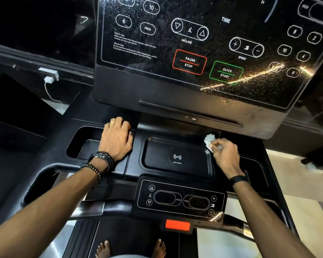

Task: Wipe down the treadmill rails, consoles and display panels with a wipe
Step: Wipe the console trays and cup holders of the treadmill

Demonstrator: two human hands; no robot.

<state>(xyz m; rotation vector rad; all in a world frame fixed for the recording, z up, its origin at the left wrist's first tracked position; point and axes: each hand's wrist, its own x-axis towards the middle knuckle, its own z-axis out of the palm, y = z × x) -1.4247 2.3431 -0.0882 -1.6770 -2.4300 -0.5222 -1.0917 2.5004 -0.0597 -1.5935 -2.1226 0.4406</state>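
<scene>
I stand on a black treadmill. Its glossy display panel (194, 43) fills the top of the view, speckled with droplets and showing PAUSE/STOP and QUICK START boxes. Below it lies the console with a recessed charging tray (162, 155). My right hand (225, 155) pinches a crumpled white wipe (208, 139) against the tray's upper right corner. My left hand (117, 138) rests flat, fingers spread, on the console ledge to the left of the tray and holds nothing. A small lower control panel (181, 199) sits nearer to me, between the handlebars (101, 208).
A cup-holder recess (82, 142) lies left of my left hand. An orange safety key (177, 225) sits under the lower panel. My bare feet (131, 248) stand on the belt. A white wall socket with a plug and cable (48, 76) is at the left.
</scene>
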